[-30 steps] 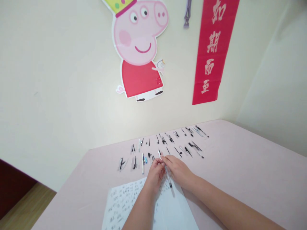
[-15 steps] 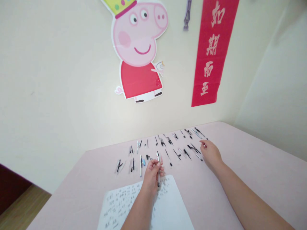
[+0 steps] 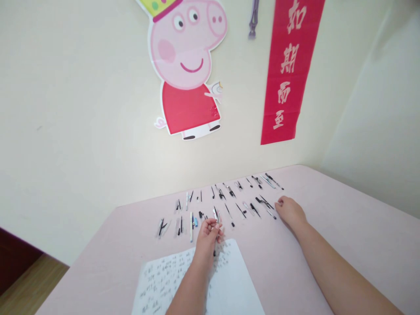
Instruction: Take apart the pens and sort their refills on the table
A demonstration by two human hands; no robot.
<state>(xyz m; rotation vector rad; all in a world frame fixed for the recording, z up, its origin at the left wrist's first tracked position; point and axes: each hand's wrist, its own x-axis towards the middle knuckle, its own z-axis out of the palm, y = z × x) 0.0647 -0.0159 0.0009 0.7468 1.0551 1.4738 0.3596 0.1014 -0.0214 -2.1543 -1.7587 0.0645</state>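
Observation:
My left hand (image 3: 206, 239) is closed on a slim pen (image 3: 215, 252), held over the top edge of a white sheet with handwriting (image 3: 233, 275). The pen's dark end shows below the fingers. To the right, my right hand (image 3: 290, 212) is low at the table, with its fingers curled inward. What is in those fingers, if anything, is hidden. Just left of it lie a short clear pen part with a dark end (image 3: 271, 214) and some black pen pieces (image 3: 264, 202).
Two rows of pens taken apart, with caps, refills and clear barrels, run across the pink table (image 3: 108, 245). Among them is a white-and-blue pen (image 3: 191, 227). On the wall behind are a cartoon pig cutout (image 3: 190, 105) and a red banner (image 3: 290, 87).
My right hand has turned and curled its fingers down, shifting slightly right. The pen in my left hand has tilted a little. The view has shifted slightly.

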